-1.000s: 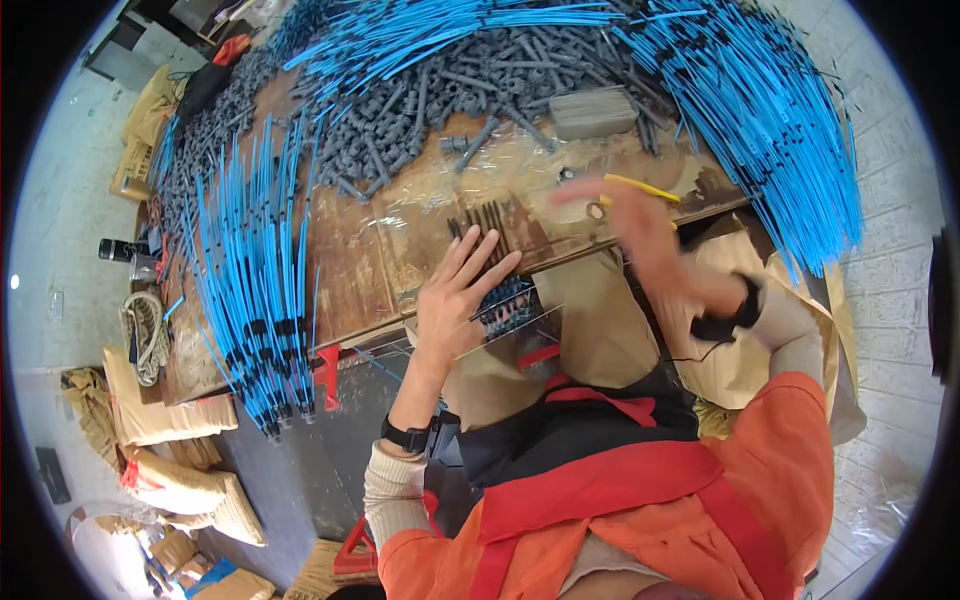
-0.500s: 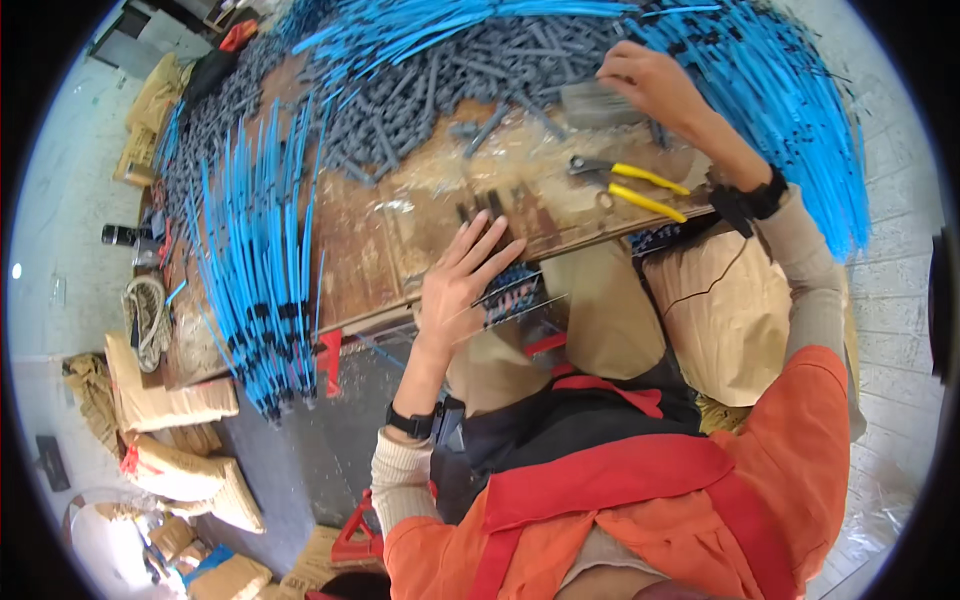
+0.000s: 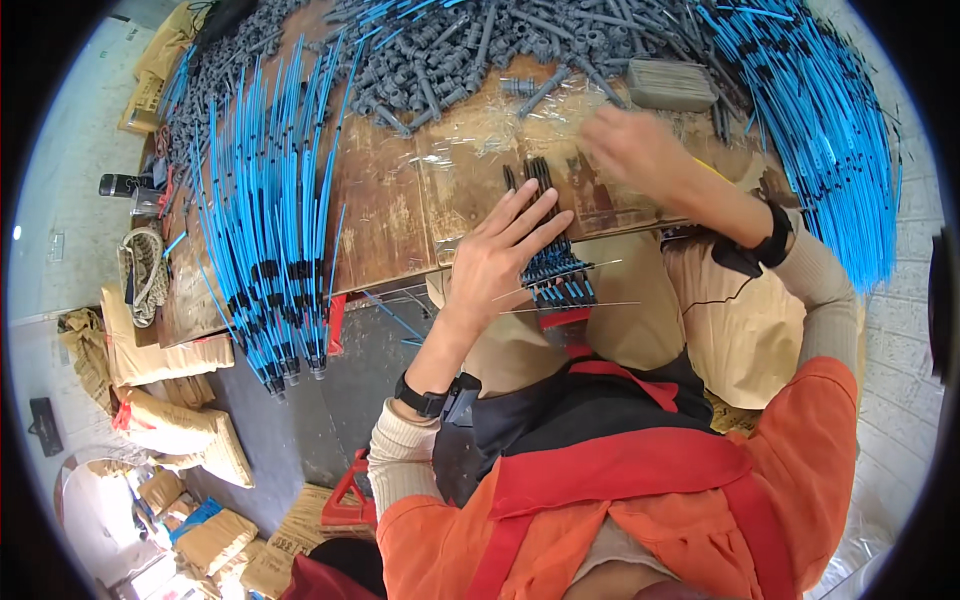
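The left hand (image 3: 500, 255) lies flat, fingers spread, pinning a small bundle of blue-tipped black cables (image 3: 553, 262) at the desk's (image 3: 390, 215) near edge, while the blurred right hand (image 3: 640, 150), grip unreadable, hovers mid-desk, judged mid-assembly, needing another piece.

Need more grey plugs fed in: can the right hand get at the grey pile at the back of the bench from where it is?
Probably yes. The right hand hangs over the bench just short of the grey plugs, holding nothing I can make out, with bare wood between. The left hand lies flat on the black pieces, off that path.
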`<act>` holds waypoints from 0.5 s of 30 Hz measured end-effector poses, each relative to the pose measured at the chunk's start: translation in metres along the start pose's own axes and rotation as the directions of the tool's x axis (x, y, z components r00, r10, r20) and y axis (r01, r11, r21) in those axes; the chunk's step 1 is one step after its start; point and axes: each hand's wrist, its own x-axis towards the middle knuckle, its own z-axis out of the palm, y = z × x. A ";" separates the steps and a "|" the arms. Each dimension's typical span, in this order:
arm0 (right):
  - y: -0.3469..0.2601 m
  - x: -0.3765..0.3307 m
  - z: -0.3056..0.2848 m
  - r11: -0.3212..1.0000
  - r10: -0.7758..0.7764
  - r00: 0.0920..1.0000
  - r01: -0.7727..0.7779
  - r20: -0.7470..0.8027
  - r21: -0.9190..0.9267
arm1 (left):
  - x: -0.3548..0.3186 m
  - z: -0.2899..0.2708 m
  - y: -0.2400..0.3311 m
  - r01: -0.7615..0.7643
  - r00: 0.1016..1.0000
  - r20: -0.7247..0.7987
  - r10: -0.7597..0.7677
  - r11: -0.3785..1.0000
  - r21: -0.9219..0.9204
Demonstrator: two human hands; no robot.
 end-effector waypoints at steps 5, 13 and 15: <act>0.009 0.017 -0.008 0.997 -0.006 0.984 0.020 -0.176 0.077 | 0.000 0.001 -0.001 -0.010 1.000 -0.009 0.010 1.000 -0.012; -0.024 -0.013 0.006 0.992 -0.090 0.995 0.093 -0.042 0.080 | 0.000 0.002 -0.005 -0.013 1.000 -0.003 0.013 1.000 -0.019; -0.021 -0.013 0.005 0.997 -0.053 0.999 0.052 0.007 0.060 | 0.000 0.002 -0.004 -0.013 1.000 -0.001 0.013 1.000 -0.022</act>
